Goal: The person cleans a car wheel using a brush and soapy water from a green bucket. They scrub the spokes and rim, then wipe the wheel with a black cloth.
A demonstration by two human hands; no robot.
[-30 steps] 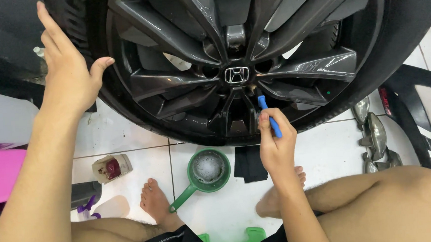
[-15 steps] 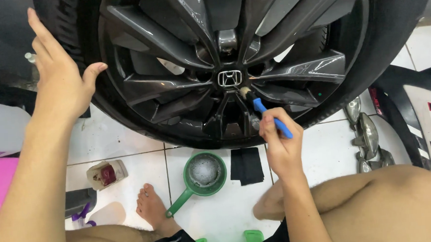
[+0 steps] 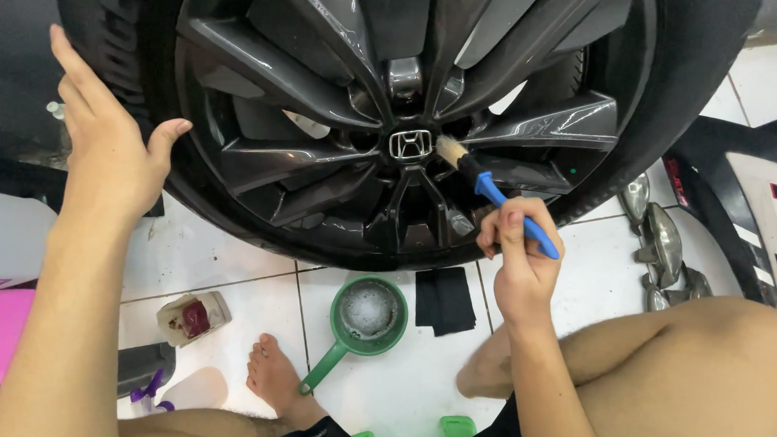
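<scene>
1. Right hand point(image 3: 522, 269): closed around the blue handle of a detailing brush point(image 3: 494, 200), fingers wrapped, brush angled up and to the left.
2. Brush bristles: pale tuft touching the dark alloy wheel point(image 3: 401, 111) just right of the centre cap emblem point(image 3: 410, 145), at the root of a spoke.
3. Left hand point(image 3: 105, 145): open, fingers extended and spread, palm flat against the tyre point(image 3: 149, 125) sidewall at the wheel's left side. It holds nothing.
4. The two hands are well apart, one on each side of the hub.
5. Wheel: stands upright on the white tiled floor point(image 3: 222, 254); spokes are glossy dark grey.
6. Floor below the wheel: a green scoop point(image 3: 364, 319) with a long handle, foam inside its bowl, lies just left of a folded black cloth point(image 3: 444, 299).
7. Floor, left part: a small clear bag point(image 3: 192, 317) with dark red contents; a purple spray trigger point(image 3: 152, 392) near the lower-left edge.
8. Floor, right part: several chrome-finish parts point(image 3: 660, 248) lie beside a black, white and red body panel point(image 3: 760, 208).
9. The person sits with bare legs folded; one bare foot point(image 3: 273, 375) rests near the scoop handle.
</scene>
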